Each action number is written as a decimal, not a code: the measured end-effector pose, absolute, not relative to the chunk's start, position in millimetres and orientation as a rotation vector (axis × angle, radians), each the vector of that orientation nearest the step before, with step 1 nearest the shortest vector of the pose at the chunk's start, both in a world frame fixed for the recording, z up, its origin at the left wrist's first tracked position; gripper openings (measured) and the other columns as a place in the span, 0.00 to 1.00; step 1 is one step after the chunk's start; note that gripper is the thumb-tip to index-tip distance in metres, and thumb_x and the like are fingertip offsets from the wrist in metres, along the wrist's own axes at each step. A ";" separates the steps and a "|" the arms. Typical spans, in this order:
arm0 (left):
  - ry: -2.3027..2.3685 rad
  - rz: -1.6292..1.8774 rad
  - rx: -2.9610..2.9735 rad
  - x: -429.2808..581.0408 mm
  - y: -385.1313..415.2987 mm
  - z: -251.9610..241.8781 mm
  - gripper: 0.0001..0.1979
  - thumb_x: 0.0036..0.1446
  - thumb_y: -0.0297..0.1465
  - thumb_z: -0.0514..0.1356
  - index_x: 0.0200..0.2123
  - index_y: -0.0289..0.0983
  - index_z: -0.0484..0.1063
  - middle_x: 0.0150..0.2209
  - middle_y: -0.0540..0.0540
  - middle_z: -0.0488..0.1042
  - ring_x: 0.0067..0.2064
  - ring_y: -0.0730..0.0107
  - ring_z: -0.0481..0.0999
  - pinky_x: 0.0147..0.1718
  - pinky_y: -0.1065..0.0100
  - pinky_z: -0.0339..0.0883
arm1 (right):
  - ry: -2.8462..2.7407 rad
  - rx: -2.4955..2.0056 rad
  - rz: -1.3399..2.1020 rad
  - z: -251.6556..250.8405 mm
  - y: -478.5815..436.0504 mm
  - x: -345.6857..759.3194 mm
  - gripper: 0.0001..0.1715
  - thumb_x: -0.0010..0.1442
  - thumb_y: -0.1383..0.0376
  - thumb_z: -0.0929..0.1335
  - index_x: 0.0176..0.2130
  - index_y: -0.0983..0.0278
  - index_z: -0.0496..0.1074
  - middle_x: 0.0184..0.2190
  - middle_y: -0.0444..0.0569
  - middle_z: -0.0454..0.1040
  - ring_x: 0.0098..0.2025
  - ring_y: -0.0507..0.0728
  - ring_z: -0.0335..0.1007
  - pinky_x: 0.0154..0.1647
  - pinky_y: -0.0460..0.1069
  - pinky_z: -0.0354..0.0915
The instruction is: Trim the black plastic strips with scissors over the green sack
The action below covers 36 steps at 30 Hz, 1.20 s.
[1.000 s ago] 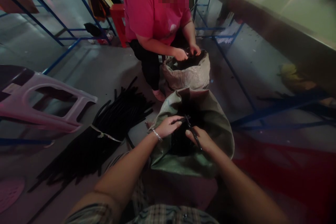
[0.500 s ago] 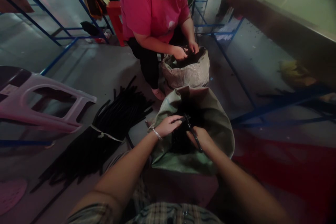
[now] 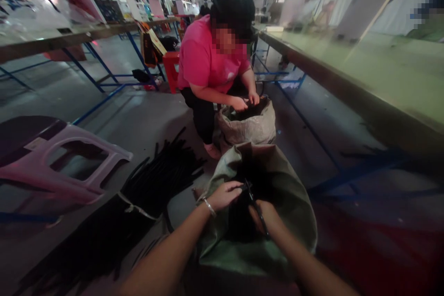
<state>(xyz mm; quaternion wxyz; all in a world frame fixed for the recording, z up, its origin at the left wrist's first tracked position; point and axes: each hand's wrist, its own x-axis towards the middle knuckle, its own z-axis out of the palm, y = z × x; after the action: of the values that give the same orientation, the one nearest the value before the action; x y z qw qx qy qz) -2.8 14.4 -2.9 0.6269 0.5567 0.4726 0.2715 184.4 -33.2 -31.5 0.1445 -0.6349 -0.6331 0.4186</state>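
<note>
Over an open green-grey sack [image 3: 294, 212], my left hand [image 3: 224, 195] pinches a short black strip [image 3: 244, 187], its outline hard to make out against the dark contents. A bracelet circles my left wrist. My right hand [image 3: 265, 217] is closed around the black handles of a pair of scissors [image 3: 258, 215]. The blades point up and away, close to the strip at my left fingertips. Dark material [image 3: 239, 222] fills the inside of the sack, too dark to tell its pieces apart.
A bundle of long black strips [image 3: 104, 226], tied with a pale band, lies on the floor at left beside a pink plastic stool [image 3: 79, 166]. Ahead, a co-worker in a pink shirt [image 3: 201, 62] bends over another sack [image 3: 248, 127]. A long table [image 3: 364, 74] runs along the right.
My view has tilted up, so everything sits lower in the picture and more of the room shows. Both hands stay over the sack, with the scissors still by the strip.
</note>
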 end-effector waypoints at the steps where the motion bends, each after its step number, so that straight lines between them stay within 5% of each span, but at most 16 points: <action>1: 1.085 0.621 1.272 -3.1 14.4 -4.0 0.22 0.53 0.40 0.57 0.46 0.31 0.72 0.23 0.51 0.67 0.23 0.78 0.60 0.23 0.74 0.53 | -1.816 -1.833 1.211 -33.6 -33.5 183.5 0.16 0.57 0.57 0.62 0.24 0.65 0.66 0.19 0.45 0.68 0.20 0.49 0.62 0.21 0.43 0.52; 36: 1.155 0.501 1.143 -5.2 11.1 6.0 0.18 0.54 0.37 0.58 0.44 0.31 0.72 0.18 0.55 0.61 0.18 0.83 0.54 0.18 0.76 0.46 | -1.622 -1.927 1.340 -51.7 -42.3 178.6 0.10 0.51 0.63 0.63 0.22 0.64 0.64 0.16 0.42 0.65 0.19 0.49 0.61 0.19 0.43 0.51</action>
<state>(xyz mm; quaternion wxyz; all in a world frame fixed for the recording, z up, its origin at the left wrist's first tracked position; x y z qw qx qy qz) -5.2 11.1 6.0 0.6598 0.5050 0.5105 0.2213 178.6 -42.3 -51.7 0.1439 -0.6683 -0.5625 0.4649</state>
